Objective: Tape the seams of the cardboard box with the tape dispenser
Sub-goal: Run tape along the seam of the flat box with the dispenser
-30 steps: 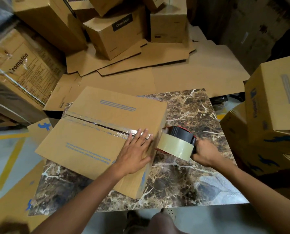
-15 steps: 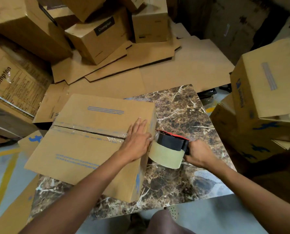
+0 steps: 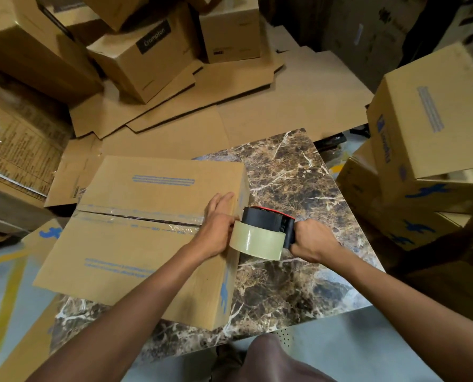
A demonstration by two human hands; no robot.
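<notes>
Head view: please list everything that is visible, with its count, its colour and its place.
marble table: one, dark brown, centre
cardboard box: one, brown with blue print, on the table, tape on top seam
tape dispenser: one, black and red, clear roll, at the box's right edge
flat cardboard sheets: several, brown, behind the table
other boxes: many, brown, left, back, right
left hand: one, on the box top's right edge
right hand: one, grips the dispenser

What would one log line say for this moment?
left hand: flat on box by seam end | right hand: grips dispenser at box edge | tape: along top seam
</notes>
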